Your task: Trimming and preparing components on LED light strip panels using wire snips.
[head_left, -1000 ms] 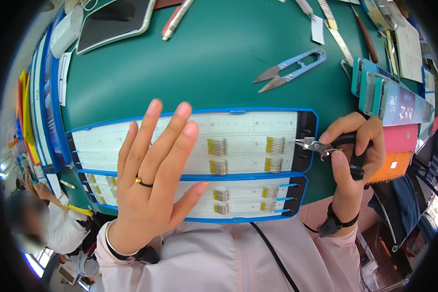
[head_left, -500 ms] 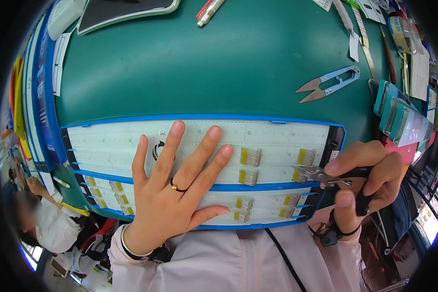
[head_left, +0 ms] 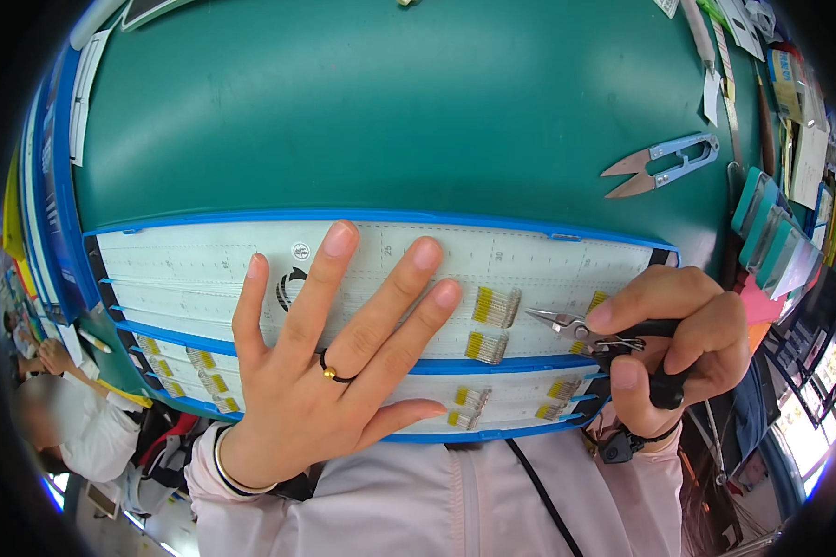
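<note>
A long, shallow white case (head_left: pixel 167 269) with blue rims lies open before me, its two parts side by side. Ruled marks cover its white surfaces. My left hand (head_left: pixel 330 357) rests flat on it, fingers spread, holding nothing. My right hand (head_left: pixel 678 339) grips small pliers (head_left: pixel 576 327) with black handles and pointed metal jaws. The jaw tips are just right of a cluster of thin metal pins with yellow ends (head_left: pixel 497 307); contact cannot be made out. Below it sits a similar pin cluster (head_left: pixel 486 347). Another pin cluster (head_left: pixel 596 302) is partly hidden by my right hand.
Blue thread snips (head_left: pixel 659 167) lie on the green tabletop (head_left: pixel 372 121) beyond the case. Clear teal-edged boxes (head_left: pixel 776 232) stand to the right, by assorted tools and papers. Blue binders (head_left: pixel 56 186) line the left side. Another person (head_left: pixel 93 432) sits at far left.
The pliers have moved left, from the right-hand pin clusters to beside the middle ones. My left hand stays flat on the case. The whole view has shifted slightly.
</note>
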A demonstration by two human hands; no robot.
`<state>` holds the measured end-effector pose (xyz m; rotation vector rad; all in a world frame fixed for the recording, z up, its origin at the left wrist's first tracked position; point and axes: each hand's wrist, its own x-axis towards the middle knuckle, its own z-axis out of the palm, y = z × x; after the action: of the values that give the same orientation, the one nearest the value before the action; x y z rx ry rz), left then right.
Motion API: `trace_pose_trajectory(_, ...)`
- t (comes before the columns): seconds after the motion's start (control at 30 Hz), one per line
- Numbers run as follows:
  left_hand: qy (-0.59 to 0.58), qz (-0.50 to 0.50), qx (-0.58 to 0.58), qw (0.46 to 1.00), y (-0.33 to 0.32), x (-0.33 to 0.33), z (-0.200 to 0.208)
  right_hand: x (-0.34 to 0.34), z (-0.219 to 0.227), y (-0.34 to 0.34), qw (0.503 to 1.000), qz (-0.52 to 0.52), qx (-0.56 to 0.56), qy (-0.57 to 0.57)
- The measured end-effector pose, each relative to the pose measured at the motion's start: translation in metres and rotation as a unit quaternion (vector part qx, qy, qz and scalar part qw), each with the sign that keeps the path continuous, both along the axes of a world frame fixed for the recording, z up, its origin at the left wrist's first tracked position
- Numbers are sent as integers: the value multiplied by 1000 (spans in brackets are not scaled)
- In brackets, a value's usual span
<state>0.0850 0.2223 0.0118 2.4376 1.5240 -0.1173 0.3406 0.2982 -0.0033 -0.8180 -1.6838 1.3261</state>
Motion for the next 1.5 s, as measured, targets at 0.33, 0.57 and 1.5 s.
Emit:
trace_pose_trajectory(0.33, 9, 1, -18, 1000, 1, 2, 3, 7, 3, 7, 995, 76, 26, -65)
trace_pose_trajectory(0.57, 12, -3, -26, 1000, 1, 1, 4, 10, 5, 10, 992, 103, 23, -73)
trace_pose_trajectory(1.5, -13, -36, -21, 999, 3, 3, 4, 4, -3, 8, 993, 77, 64, -65)
